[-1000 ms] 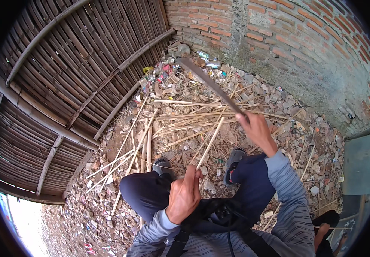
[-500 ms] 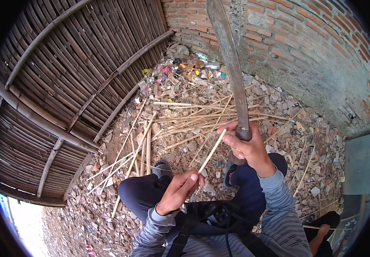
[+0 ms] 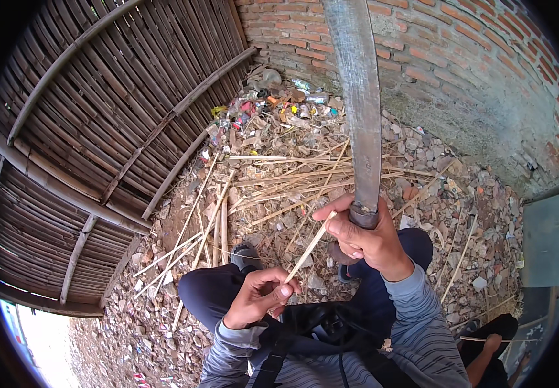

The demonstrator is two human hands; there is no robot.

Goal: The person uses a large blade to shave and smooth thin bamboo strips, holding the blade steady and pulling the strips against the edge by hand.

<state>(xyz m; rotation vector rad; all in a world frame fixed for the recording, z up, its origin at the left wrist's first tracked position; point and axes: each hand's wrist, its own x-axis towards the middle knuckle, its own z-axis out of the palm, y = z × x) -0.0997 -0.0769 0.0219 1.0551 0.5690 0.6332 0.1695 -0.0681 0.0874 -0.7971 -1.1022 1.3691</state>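
My right hand [image 3: 370,240] is closed round the dark handle of a machete [image 3: 359,110], whose long worn blade points up and away. A pale bamboo strip [image 3: 310,247] slants between my hands. Its far end touches the thumb and forefinger of my right hand, just left of the machete's handle. The near end is pinched by my left hand [image 3: 261,296], in front of my left knee. A slack cord-like line [image 3: 244,256] runs near my left shoe.
Several bamboo strips [image 3: 292,184] lie across the stony ground ahead. A bamboo-slat wall [image 3: 98,84] stands left, a brick wall [image 3: 434,71] ahead and right. Litter [image 3: 292,107] gathers in the far corner. Another person's hand [image 3: 493,343] holds a thin strip at lower right.
The machete has turned so that more of its flat side shows. My right hand has come slightly nearer and left; my left hand is a little lower, with the strip still between them.
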